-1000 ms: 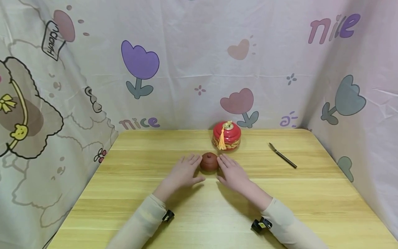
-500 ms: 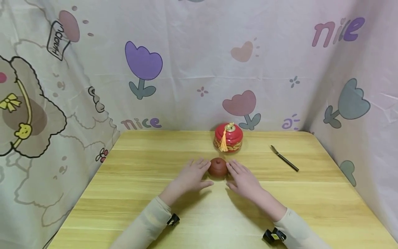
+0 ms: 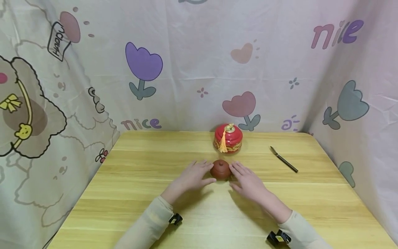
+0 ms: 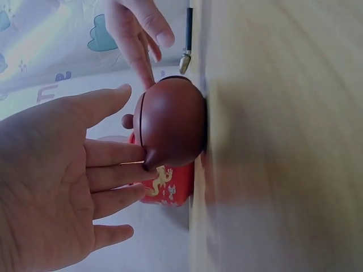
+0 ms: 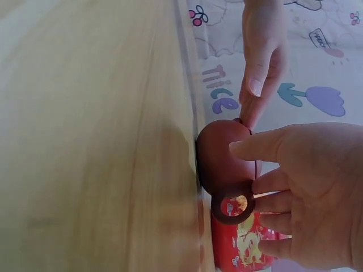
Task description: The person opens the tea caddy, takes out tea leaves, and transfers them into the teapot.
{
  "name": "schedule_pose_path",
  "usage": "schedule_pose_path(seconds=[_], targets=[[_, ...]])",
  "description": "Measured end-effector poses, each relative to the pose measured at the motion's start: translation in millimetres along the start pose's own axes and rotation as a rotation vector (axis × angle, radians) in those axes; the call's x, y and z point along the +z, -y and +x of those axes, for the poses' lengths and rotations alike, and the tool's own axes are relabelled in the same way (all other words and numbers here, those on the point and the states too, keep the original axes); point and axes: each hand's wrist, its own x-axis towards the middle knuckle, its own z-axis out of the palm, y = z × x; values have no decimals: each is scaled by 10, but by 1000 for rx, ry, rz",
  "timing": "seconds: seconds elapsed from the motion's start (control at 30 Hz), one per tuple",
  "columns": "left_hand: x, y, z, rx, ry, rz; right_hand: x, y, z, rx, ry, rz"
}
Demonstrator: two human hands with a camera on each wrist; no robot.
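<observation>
A small reddish-brown clay teapot [image 3: 220,170] with a round lid knob stands upright on the wooden table. My left hand [image 3: 192,176] is at its left side, and in the left wrist view straight fingertips of that hand [image 4: 51,187] meet the short spout [image 4: 152,160]. On the other side, my right hand [image 3: 248,183] has its fingers extended beside the ring handle [image 5: 232,208], seen in the right wrist view. Its fingertips appear to touch the pot. Neither hand's fingers curl round the teapot.
Behind the teapot stands a red lidded jar [image 3: 228,140] with gold decoration and a yellow tassel. A dark slim-handled tool with a metal tip [image 3: 283,159] lies at the right. A printed cloth [image 3: 186,62] hangs along the table's back edge and sides.
Both hands and the teapot between them have shifted right and a little nearer to me. The red jar and the slim tool keep their places, while the head view has tilted slightly.
</observation>
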Motion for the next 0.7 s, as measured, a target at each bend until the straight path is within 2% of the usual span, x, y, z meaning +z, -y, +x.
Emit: schedule_pose_path(seconds=[0.13,0.37,0.5,0.7], targets=[[1,17,40,-14,4,-37,-11,-16,30,8,-33,47],[20,36,149,-59,17,-48,-19,-82,171,-41,-220,163],[29,45,201,-67,30,-35,3,-117,285,-50,-297,261],[73,82,256,-71,28,-60,84,-136,467,-87,-410,374]])
